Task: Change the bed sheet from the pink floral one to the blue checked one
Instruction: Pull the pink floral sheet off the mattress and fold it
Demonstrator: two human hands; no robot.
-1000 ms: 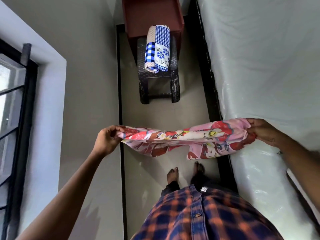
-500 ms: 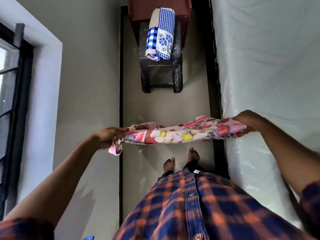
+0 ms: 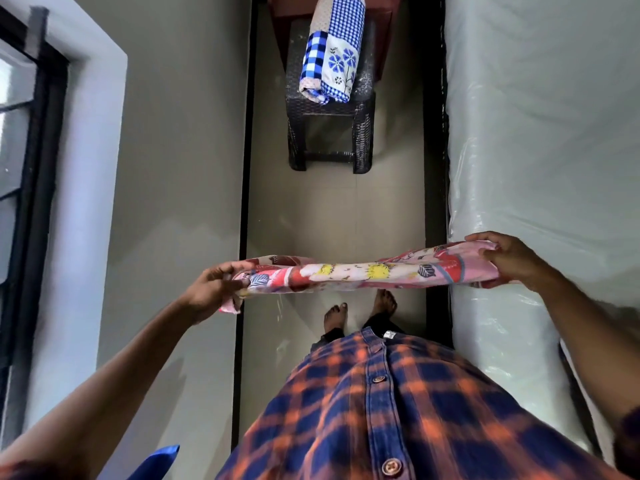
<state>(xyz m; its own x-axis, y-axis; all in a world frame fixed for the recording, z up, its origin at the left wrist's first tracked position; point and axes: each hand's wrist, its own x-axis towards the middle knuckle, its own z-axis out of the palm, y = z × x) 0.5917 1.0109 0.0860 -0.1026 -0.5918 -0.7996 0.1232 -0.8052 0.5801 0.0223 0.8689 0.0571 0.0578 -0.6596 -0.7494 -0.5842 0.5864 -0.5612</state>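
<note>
The left hand [image 3: 211,289] has its fingers curled around the left end of the folded pink floral bed sheet [image 3: 363,273], and a loose corner dangles below the palm. The right hand [image 3: 512,261] grips the other end with its fingers bent over the cloth, above the left edge of the white plastic-wrapped mattress [image 3: 540,133]. The sheet stretches between the hands over the beige tiled floor [image 3: 332,216]. The folded blue checked bed sheet [image 3: 334,53] lies on the dark woven stool [image 3: 329,109] and overhangs its near edge. A second ago the pink band sagged deeper in the middle. Now it is narrower and straighter.
</note>
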